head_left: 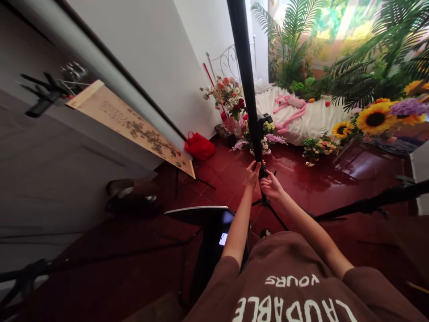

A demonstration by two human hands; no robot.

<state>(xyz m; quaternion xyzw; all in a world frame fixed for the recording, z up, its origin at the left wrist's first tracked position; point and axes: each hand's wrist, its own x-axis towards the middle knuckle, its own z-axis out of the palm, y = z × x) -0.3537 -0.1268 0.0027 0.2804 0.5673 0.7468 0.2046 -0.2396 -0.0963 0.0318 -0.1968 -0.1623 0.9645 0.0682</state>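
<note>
Left hand (254, 173) grasps a black, tubular, metal-looking stand (250, 89); right hand (271, 184) curls against it, hold unclear. Uneven sideways force could topple the stand.

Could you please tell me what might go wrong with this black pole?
With the left hand and right hand both low on the tall black pole, its top might sway or tip. If it fell forward, the flowers could be hit. Its splayed legs might trip someone.

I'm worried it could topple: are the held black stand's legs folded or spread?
Spread: the legs of the black stand angle outward across the red floor.
</note>
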